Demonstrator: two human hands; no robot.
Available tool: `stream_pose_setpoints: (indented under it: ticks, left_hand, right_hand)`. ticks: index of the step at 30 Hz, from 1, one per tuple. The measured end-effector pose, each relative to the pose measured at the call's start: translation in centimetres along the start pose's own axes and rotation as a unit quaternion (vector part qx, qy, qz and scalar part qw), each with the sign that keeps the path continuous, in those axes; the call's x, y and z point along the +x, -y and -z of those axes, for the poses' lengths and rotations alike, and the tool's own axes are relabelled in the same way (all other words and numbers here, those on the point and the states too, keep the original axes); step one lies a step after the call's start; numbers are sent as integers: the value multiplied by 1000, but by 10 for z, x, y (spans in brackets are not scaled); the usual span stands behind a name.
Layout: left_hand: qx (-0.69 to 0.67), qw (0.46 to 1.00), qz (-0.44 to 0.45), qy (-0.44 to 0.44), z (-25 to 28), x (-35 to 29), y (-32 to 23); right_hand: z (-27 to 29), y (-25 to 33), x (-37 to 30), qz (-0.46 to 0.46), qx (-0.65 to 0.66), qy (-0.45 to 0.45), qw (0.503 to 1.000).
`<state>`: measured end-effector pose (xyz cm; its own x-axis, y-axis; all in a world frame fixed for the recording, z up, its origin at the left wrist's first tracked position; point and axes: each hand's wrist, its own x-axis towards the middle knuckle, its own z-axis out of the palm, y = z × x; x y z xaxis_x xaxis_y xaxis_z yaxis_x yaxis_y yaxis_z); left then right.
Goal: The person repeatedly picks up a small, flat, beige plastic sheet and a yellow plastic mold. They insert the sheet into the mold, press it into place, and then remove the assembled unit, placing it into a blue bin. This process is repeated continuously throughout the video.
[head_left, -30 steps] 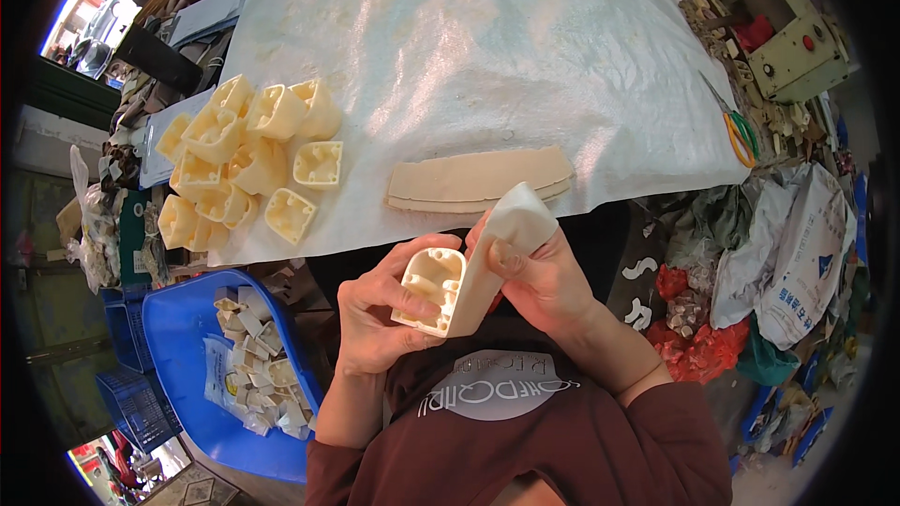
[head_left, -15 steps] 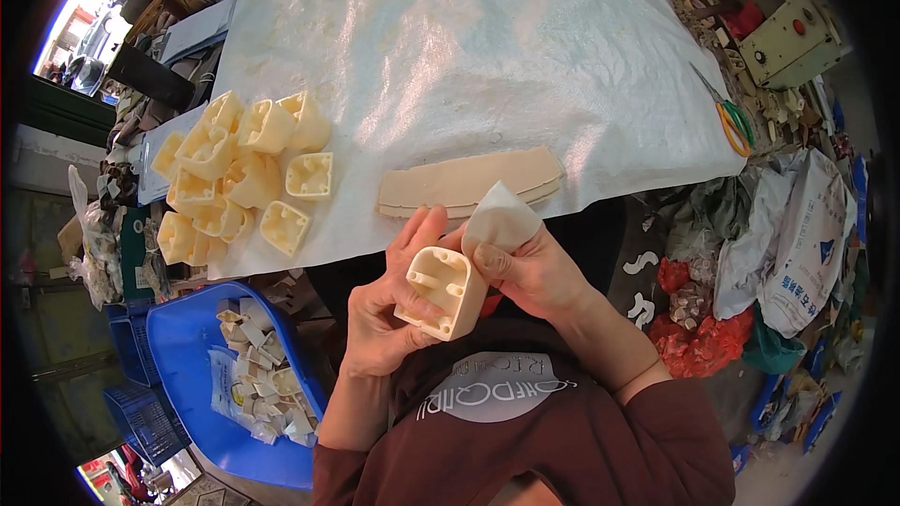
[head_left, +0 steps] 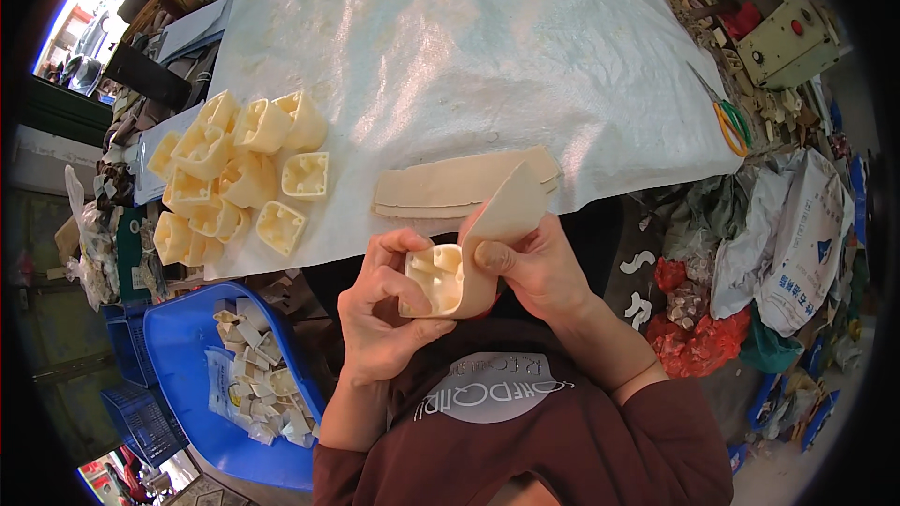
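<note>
My left hand (head_left: 382, 305) grips a hollow cream plastic block (head_left: 433, 279) with rounded corners, its open side with inner posts facing up. A beige sheet strip (head_left: 511, 211) lies against the block's right side, and its free end stands up. Thumb and fingers of my right hand (head_left: 534, 267) pinch this strip close to the block. Beyond my hands, a small stack of similar beige strips (head_left: 450, 186) rests near the front edge of the white-covered table (head_left: 450, 56). The right fingers behind the strip are partly hidden.
Several more cream blocks (head_left: 246, 178) are heaped at the table's left. Below them stands a blue tub (head_left: 202, 440) of scraps. Green-and-orange-handled scissors (head_left: 733, 128) lie at the right edge. Plastic bags (head_left: 797, 253) crowd the floor on the right.
The block has turned and shifted slightly in my left hand. My right hand has brought the strip round, so its face lies along the block's right side with its end raised.
</note>
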<state>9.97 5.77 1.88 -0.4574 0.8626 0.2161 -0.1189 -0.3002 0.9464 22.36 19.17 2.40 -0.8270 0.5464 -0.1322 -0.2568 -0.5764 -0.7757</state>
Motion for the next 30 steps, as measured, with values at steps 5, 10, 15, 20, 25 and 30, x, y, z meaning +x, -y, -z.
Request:
stream_pose_setpoints:
  ticks: [5, 10, 15, 20, 25, 30]
  left_hand:
    - [-1, 998, -33, 54, 7, 3, 5]
    - [232, 970, -46, -52, -27, 8, -9]
    - [265, 953, -29, -142, -36, 7, -1]
    - [139, 983, -68, -95, -25, 6, 1]
    - [93, 993, -68, -4, -10, 8, -4]
    - [24, 997, -44, 53, -3, 6, -5]
  right_hand:
    - [-1, -4, -1, 6, 17, 10, 1000]
    - [9, -14, 2, 73, -26, 17, 997]
    - [3, -15, 0, 96, -10, 25, 995]
    - [4, -14, 0, 89, 93, 47, 991]
    - [1, -7, -1, 92, 44, 51, 993]
    - [1, -7, -3, 59, 42, 68, 995]
